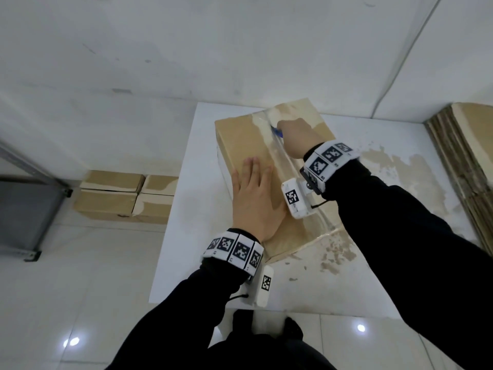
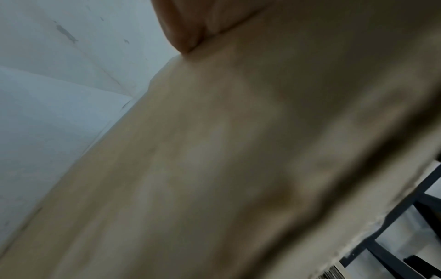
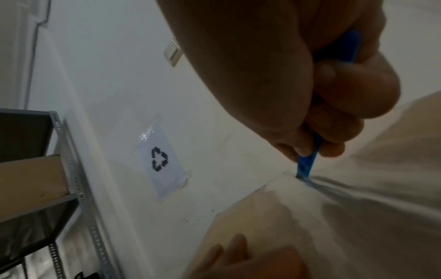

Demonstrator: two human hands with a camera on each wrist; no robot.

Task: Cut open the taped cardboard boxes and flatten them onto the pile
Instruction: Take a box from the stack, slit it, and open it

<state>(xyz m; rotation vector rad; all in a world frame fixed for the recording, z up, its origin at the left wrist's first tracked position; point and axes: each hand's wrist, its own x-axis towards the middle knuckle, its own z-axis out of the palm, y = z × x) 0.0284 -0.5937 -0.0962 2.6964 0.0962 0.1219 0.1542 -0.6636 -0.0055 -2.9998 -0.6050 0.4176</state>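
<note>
Firstly, right hand: fingers curled round a blue cutter, gripping it at the far end of the box top.
Cutter: its tip met the clear tape on the centre seam, close to the far edge; the blade itself was too small to make out.
Left hand: flat, fingers straight and together, pressing on the left half of the box top, just beside the seam; it held nothing.
Left fingers: seen from the right wrist view lying on the cardboard, near the cutter but apart from it.
Box: a brown cardboard box, closed, standing on the white table, turned at an angle to the table's edges.
Tape: a glossy strip that ran the length of the top, from the far edge towards the person.
Table: white top with torn brown paper patches to the right of the box.
Pile: flattened cardboard stacked at the right edge, well apart from the box.
Other boxes: four closed boxes stacked two by two on the floor, left of the table.
Wall sign: a recycling symbol on white paper, taped to the wall.
Shelf: grey metal racking at the left.
</note>
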